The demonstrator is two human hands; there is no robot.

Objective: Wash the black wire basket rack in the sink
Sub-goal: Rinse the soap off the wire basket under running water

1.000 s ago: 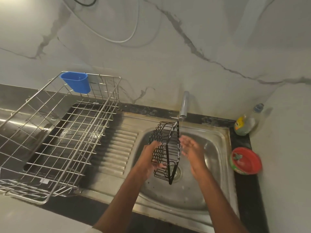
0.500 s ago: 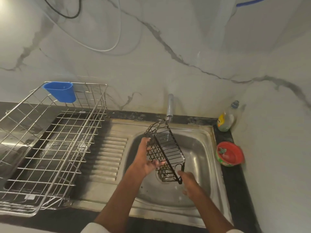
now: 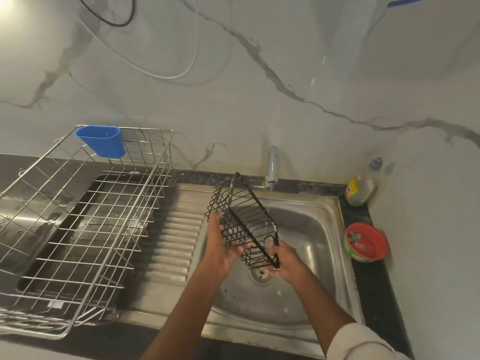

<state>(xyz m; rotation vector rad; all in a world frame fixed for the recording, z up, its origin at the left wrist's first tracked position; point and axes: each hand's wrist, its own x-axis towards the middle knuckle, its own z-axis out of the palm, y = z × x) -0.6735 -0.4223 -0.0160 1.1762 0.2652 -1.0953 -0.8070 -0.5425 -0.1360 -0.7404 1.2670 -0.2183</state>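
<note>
The black wire basket rack [image 3: 241, 219] hangs tilted over the steel sink [image 3: 322, 229], its far end up near the tap [image 3: 272, 166]. A thin stream of water falls from the tap onto the rack's right edge. My left hand [image 3: 223, 245] holds the rack from below on its left side, fingers curled round the wires. My right hand [image 3: 284, 258] grips the rack's near lower corner, above the drain [image 3: 259, 273].
A large steel wire dish rack [image 3: 85, 229] with a blue plastic cup [image 3: 101, 141] stands on the draining board at the left. A soap bottle [image 3: 359, 188] and a red round tub [image 3: 366, 242] sit on the dark ledge right of the sink. Marble wall behind.
The rack has turned from upright on its edge to slanted with its open side up. My right hand moved from the rack's right side down to its near corner and took hold.
</note>
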